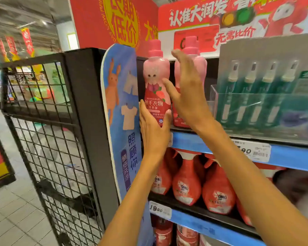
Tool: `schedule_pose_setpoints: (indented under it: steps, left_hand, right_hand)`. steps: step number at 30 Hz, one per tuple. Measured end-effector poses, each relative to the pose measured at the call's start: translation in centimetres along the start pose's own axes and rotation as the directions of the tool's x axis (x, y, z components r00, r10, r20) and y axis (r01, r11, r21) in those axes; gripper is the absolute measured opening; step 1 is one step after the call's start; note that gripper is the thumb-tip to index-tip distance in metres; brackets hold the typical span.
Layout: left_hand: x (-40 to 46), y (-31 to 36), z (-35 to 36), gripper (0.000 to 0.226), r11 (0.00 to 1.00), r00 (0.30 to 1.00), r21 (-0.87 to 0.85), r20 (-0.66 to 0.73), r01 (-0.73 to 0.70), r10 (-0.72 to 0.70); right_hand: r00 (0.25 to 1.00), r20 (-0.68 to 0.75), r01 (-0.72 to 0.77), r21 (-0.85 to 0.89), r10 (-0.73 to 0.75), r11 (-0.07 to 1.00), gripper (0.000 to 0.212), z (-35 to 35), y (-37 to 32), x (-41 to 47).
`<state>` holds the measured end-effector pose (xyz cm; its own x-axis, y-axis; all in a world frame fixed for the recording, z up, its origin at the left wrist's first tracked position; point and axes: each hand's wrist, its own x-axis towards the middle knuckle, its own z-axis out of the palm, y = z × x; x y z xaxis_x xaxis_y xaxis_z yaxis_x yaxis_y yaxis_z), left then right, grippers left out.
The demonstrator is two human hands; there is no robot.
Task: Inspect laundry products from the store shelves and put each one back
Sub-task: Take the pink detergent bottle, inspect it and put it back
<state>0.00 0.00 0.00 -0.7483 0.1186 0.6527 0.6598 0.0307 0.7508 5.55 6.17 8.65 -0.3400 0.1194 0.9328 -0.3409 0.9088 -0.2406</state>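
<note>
Head camera showed the pink laundry-liquid bottle [156,86] upright at the top shelf's [212,142] left end, beside a matching pink bottle [199,68]. The left hand [154,132] cupped its base, fingers curled round it; the right hand [187,93] lay against its side, fingers straight and apart. It looked nearly reshelved; red Omo bottles [186,185] below seemed left to inspect.
</note>
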Motion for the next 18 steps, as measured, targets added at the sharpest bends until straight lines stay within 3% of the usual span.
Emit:
schedule_pose_setpoints:
  steps: [5, 10, 14, 18]
  left_hand:
    - [0.9, -0.3, 0.0, 0.079, 0.998, 0.997, 0.005, -0.030, 0.066, -0.066]
    - [0.8, -0.3, 0.1, 0.072, 0.998, 0.996, -0.015, -0.060, 0.062, -0.062]
    - [0.2, -0.5, -0.1, 0.074, 0.999, 1.000, 0.045, 0.007, 0.014, -0.014]
    - [-0.5, -0.7, -0.5, 0.079, 0.987, 0.991, 0.143, 0.120, -0.069, 0.052]
  right_hand:
    - [0.995, 0.090, 0.054, -0.265, -0.031, 0.963, 0.052, 1.2, 0.9, 4.1]
    - [0.971, 0.230, 0.205, -0.639, -0.070, 0.741, 0.062, 2.9, 2.0, 4.8]
    - [0.975, 0.196, 0.210, -0.659, -0.104, 0.723, 0.067, 3.1, 2.0, 4.6]
    - [0.984, 0.111, 0.173, -0.416, -0.139, 0.893, 0.066, 2.6, 1.0, 3.9]
